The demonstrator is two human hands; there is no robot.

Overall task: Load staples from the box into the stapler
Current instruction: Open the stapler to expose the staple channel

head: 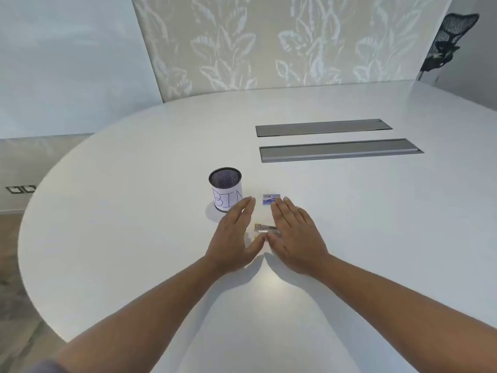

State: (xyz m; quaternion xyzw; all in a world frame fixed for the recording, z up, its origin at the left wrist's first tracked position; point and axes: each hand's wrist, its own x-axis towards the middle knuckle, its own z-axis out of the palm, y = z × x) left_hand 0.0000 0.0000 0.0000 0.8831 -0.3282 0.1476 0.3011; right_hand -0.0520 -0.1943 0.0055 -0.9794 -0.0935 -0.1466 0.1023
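A small yellow and silver stapler (265, 229) lies on the white table (134, 224) between my two hands, partly hidden by my right hand. Just beyond it sits a small blue staple box (270, 199). My left hand (234, 232) is stretched flat with straight fingers to the left of the stapler. My right hand (294, 232) is flat too, to the stapler's right, with its fingertips next to the box. The thumbs nearly meet in front of the stapler. Neither hand holds anything.
A black mesh cup (225, 192) with a paper label reading BIN stands left of the box, close to my left fingertips. Two grey cable trays (338, 149) are set into the table farther back. A black office chair (449, 41) is at the far right.
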